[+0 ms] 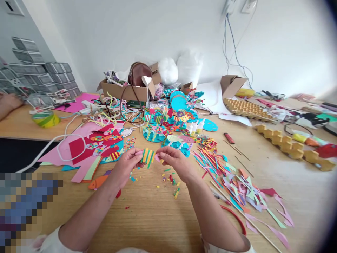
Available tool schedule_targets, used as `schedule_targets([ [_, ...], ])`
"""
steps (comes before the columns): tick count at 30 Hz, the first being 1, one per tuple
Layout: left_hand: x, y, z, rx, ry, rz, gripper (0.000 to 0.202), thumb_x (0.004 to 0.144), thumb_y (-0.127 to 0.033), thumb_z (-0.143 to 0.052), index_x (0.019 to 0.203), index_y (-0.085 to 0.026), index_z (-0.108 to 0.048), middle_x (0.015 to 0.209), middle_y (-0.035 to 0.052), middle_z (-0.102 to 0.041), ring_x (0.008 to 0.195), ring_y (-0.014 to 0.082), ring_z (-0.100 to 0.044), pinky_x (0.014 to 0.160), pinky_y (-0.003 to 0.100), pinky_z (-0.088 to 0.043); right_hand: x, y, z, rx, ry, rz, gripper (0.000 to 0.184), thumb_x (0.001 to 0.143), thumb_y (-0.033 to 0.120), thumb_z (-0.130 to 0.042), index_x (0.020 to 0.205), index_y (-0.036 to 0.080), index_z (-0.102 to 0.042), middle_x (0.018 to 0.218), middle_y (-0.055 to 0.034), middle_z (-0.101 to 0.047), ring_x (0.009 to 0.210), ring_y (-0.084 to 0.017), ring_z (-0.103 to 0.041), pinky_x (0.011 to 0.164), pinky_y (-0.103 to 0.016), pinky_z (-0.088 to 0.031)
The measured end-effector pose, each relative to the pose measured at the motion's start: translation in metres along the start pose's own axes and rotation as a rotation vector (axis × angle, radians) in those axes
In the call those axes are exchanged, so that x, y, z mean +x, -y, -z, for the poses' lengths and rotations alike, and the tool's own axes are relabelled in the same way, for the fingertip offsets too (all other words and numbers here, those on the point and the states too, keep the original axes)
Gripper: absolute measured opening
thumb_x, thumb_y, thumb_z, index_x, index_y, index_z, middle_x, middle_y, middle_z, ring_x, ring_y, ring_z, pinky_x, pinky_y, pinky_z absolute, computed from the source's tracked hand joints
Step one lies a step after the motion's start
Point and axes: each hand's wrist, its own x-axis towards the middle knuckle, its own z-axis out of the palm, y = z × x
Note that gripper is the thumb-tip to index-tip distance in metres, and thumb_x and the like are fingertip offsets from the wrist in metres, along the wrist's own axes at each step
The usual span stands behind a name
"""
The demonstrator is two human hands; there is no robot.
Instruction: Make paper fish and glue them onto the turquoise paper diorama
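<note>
Both my hands meet over the middle of the wooden table (pixel 147 211). My left hand (pixel 127 165) and my right hand (pixel 173 160) are closed in pinches on the two ends of a small pink paper piece with yellow, orange and green stripes (pixel 147 156), held just above the table. Tiny coloured paper snippets (pixel 170 181) lie scattered below my hands. Cut paper strips and offcuts (pixel 231 179) are heaped to the right of my right hand. Red and pink sheets with paper fish (pixel 98 142) lie to the left.
Blue paper discs with sea decorations (pixel 168 130) sit behind my hands. Further back stand a cardboard box (pixel 126 92) with a brown bag, egg cartons (pixel 286 142), wooden skewers (pixel 243 214), a red lighter (pixel 229 137), a tape roll (pixel 46 118) and another person's hand (pixel 7 103) at far left.
</note>
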Motion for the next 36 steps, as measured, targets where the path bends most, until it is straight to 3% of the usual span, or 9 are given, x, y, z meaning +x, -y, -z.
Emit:
schedule_targets([
  [3,-0.001,-0.002,0.000,0.039,0.000,-0.023,0.023,0.065,-0.035,-0.066,0.073,-0.016,-0.057,0.070,-0.0015,-0.059,0.059,0.0107,-0.056,0.056,0.021,-0.046,-0.002,-0.004,-0.002,0.146,0.006,-0.053,0.030,0.065,0.032,-0.063,0.091,0.018,-0.058,0.081,-0.0002,-0.061,0.071,-0.010,-0.055,0.060,-0.022,-0.039],
  [7,-0.001,0.001,0.001,0.089,-0.010,-0.038,0.021,0.067,-0.035,-0.064,0.076,-0.017,-0.058,0.070,-0.0013,-0.060,0.059,0.0119,-0.057,0.055,0.022,-0.046,0.000,-0.010,-0.007,0.228,-0.037,-0.065,0.028,0.058,0.027,-0.069,0.081,0.018,-0.056,0.065,0.0042,-0.056,0.058,-0.008,-0.050,0.052,-0.020,-0.034],
  [13,-0.001,0.005,0.003,0.138,0.005,-0.057,0.016,0.068,-0.032,-0.063,0.070,-0.018,-0.056,0.065,-0.0032,-0.057,0.057,0.0113,-0.056,0.054,0.021,-0.045,0.002,-0.014,-0.012,0.166,-0.097,-0.018,0.016,0.058,0.024,-0.065,0.063,0.018,-0.052,0.054,0.0060,-0.051,0.050,-0.007,-0.042,0.050,-0.020,-0.031],
  [18,-0.003,0.003,0.004,0.167,0.001,-0.067,0.016,0.070,-0.033,-0.061,0.070,-0.018,-0.055,0.063,-0.0027,-0.056,0.059,0.0124,-0.056,0.055,0.022,-0.045,0.000,-0.015,-0.014,0.154,-0.125,-0.005,0.014,0.060,0.024,-0.062,0.064,0.018,-0.050,0.055,0.0054,-0.052,0.052,-0.008,-0.044,0.051,-0.021,-0.032],
  [23,-0.009,0.001,0.008,0.174,-0.004,-0.069,0.016,0.069,-0.033,-0.062,0.072,-0.018,-0.056,0.067,-0.0019,-0.058,0.058,0.0123,-0.056,0.055,0.023,-0.045,-0.008,-0.018,-0.017,0.238,-0.090,-0.059,0.021,0.061,0.028,-0.063,0.078,0.020,-0.054,0.067,0.0037,-0.056,0.059,-0.009,-0.050,0.052,-0.020,-0.034],
  [28,-0.014,0.006,0.014,0.188,0.000,-0.074,0.017,0.070,-0.033,-0.063,0.076,-0.019,-0.058,0.067,-0.0019,-0.059,0.058,0.0134,-0.057,0.056,0.024,-0.046,-0.013,-0.020,-0.023,0.248,-0.038,-0.122,0.014,0.062,0.028,-0.064,0.070,0.018,-0.058,0.059,0.0057,-0.051,0.051,-0.006,-0.042,0.050,-0.019,-0.032],
  [36,-0.019,0.007,0.014,0.226,0.012,-0.047,0.020,0.071,-0.037,-0.062,0.080,-0.020,-0.058,0.067,-0.0024,-0.060,0.059,0.0128,-0.056,0.058,0.023,-0.046,-0.014,-0.021,-0.026,0.102,-0.107,0.006,0.005,0.066,0.016,-0.052,0.070,0.019,-0.054,0.061,0.0047,-0.052,0.054,-0.008,-0.048,0.054,-0.021,-0.038],
])
